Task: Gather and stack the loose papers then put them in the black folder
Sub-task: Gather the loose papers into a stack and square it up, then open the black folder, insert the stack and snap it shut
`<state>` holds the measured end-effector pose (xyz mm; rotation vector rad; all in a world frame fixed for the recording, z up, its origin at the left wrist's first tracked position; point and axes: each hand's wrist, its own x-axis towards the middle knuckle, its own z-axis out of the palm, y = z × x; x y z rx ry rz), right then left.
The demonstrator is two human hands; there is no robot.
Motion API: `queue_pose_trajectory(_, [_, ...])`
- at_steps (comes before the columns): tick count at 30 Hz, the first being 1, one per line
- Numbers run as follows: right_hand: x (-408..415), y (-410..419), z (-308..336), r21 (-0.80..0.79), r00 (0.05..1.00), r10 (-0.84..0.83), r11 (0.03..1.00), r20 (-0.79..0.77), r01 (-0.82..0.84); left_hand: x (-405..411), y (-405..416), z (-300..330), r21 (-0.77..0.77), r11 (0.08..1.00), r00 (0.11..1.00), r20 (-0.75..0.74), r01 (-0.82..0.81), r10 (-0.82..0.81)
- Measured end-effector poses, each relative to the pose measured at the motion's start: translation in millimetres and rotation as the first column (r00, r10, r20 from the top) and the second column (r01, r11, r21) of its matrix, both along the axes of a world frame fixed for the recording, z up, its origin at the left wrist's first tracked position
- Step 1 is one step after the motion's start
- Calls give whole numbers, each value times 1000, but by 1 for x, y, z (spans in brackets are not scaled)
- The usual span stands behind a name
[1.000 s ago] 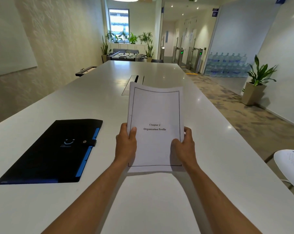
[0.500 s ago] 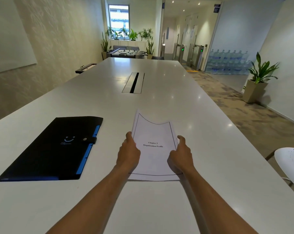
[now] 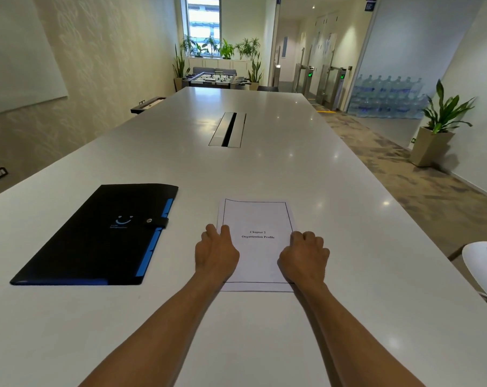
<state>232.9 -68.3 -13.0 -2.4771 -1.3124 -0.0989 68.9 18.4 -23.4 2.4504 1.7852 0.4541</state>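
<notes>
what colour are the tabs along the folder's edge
Blue, against the black folder; the tabs show clearly in the head view.

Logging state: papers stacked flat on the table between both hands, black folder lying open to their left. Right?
Not quite. The head view shows the black folder closed, its strap snapped shut. The rest holds: papers flat on the table, left hand and right hand at their sides.
</notes>
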Motion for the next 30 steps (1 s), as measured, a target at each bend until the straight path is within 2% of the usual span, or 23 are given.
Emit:
queue_pose_trajectory(3, [1,0,0,16,1000,-15,1000,19,15,-7,4,-4,79,997,1000,-12,15,-14])
queue_pose_trajectory(6, [1,-1,0,46,1000,-21,999,10,21,-18,9,-6,119,992,996,70,49,-57])
queue_pose_trajectory(8, [3,1,2,6,999,-35,999,9,35,-29,12,-3,171,984,990,123,40,-62])
queue_pose_trajectory(11, [0,7,11,-11,997,-66,998,-51,65,-50,20,2,226,974,985,174,-30,-10])
queue_pose_trajectory(14, [-16,15,19,80,998,-5,997,-60,10,-76,33,9,243,963,984,155,-119,83])
queue_pose_trajectory(19, [-60,31,27,172,974,226,958,32,-228,-121,55,18,216,959,983,38,-184,180])
queue_pose_trajectory(22, [-88,41,30,188,933,355,915,49,-358,-146,67,20,152,971,983,42,-183,179])
queue_pose_trajectory(30, [-140,66,21,74,865,499,862,43,-501,-171,74,2,-62,991,992,-41,-120,118])
